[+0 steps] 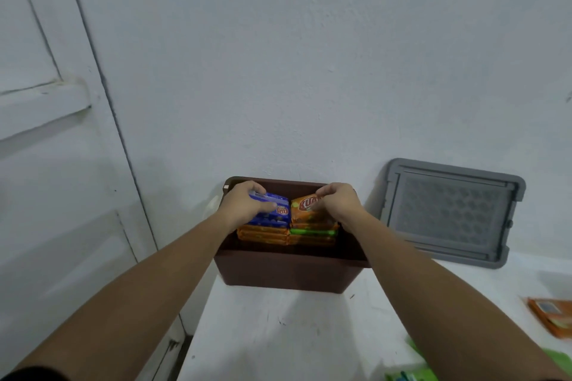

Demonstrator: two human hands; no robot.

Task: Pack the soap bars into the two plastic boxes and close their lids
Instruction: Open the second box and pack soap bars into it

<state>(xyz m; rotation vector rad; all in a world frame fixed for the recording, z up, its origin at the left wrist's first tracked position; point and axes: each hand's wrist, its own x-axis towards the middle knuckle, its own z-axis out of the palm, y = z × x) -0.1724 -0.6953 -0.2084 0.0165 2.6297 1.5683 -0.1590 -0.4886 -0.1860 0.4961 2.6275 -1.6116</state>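
Both hands down inside brown box (291,272) at back of white table (278,328), against wall. Left hand (244,204) curled over blue soap bar (272,210), thumb across its face, clamping it by the edges. Right hand (337,199) pinching orange soap bar (305,209) at its far top corner, fingertips bunched. Both bars sitting on top of two side-by-side stacks: orange wrappers under the blue, a green wrapper (312,231) then orange under the other. Probably a seating step. Best done flat: lower each bar square onto its own stack, edges lined up with the bar below, no tilt, no overlap across the middle seam. Press lightly, then let go straight up so slick wrappers don't slide. Keep top layer below box rim or lid won't shut. Grey lid (452,210) leaning on wall just right of box, not yet on. More bars at right table edge (551,315), still unpacked; second box not in view.
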